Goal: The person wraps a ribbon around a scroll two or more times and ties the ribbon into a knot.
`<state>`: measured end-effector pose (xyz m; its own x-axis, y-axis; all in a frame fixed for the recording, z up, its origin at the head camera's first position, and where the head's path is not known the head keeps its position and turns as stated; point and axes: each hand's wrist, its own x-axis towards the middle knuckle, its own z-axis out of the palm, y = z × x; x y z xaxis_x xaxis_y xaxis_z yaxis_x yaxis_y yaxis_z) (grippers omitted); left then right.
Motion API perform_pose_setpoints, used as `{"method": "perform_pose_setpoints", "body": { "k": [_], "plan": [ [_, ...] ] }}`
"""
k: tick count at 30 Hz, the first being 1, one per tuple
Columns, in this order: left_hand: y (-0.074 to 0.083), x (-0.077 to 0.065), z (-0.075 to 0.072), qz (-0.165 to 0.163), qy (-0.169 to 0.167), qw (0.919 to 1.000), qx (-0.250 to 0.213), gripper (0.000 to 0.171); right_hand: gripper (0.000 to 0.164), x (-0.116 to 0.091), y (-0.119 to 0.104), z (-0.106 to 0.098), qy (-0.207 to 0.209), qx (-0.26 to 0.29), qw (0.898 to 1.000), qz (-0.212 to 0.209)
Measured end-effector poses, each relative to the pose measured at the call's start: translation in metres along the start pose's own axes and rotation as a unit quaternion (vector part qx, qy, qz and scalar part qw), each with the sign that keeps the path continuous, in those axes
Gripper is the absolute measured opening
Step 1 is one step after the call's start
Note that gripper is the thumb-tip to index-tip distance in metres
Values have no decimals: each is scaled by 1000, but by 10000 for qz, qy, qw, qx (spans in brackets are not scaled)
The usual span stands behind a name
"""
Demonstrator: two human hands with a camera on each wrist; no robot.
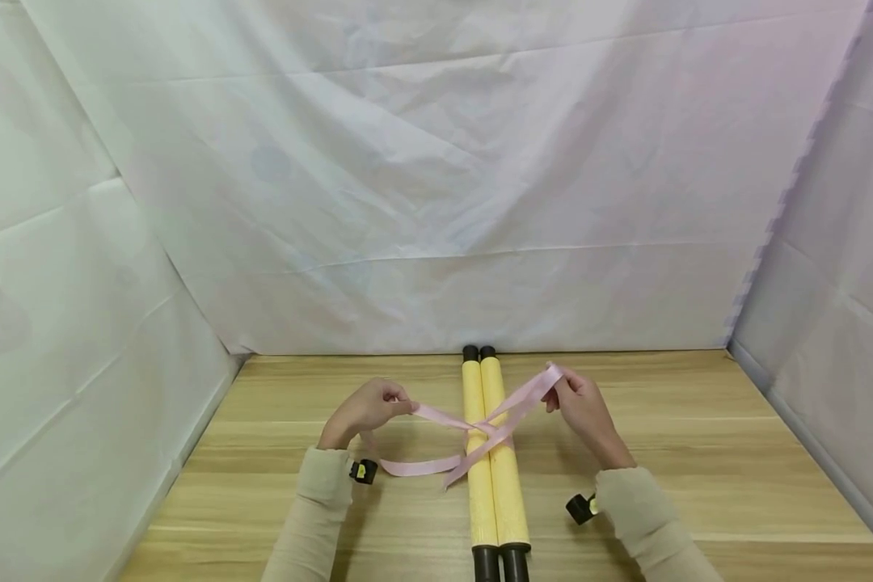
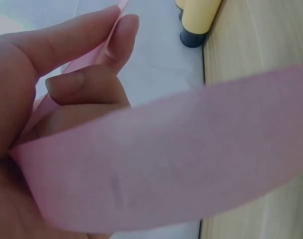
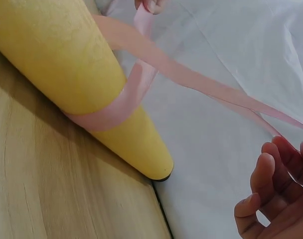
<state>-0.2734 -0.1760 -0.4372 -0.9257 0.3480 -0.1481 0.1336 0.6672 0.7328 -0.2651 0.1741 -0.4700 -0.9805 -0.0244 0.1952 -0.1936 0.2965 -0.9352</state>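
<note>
Two yellow rods [image 1: 509,501] with black ends lie side by side on the table. A pink ribbon [image 1: 527,398] passes around them and crosses over their tops; the right wrist view shows its band [image 3: 109,115] against one rod's side. My left hand [image 1: 369,406], left of the rods, pinches one stretch of ribbon between thumb and finger. From this hand a loose length of ribbon [image 2: 166,164] curves back toward the rods. Right of the rods, my raised right hand [image 1: 584,410] pinches a doubled stretch of the ribbon. One ribbon tail hangs over the left rod.
The wood-grain table [image 1: 662,517] reaches back to a white cloth wall [image 1: 436,202]. Cloth walls also stand at left and right. The rods' far ends are close to the back wall. A small black camera [image 1: 580,509] is by the right wrist.
</note>
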Motion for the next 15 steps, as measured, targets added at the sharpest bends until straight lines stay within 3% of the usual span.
{"method": "perform_pose_setpoints", "body": {
  "k": [15],
  "plan": [
    [-7,-1,5,64,31,9999,-78,32,50,-11,12,-32,134,-373,9982,457]
  ]
}}
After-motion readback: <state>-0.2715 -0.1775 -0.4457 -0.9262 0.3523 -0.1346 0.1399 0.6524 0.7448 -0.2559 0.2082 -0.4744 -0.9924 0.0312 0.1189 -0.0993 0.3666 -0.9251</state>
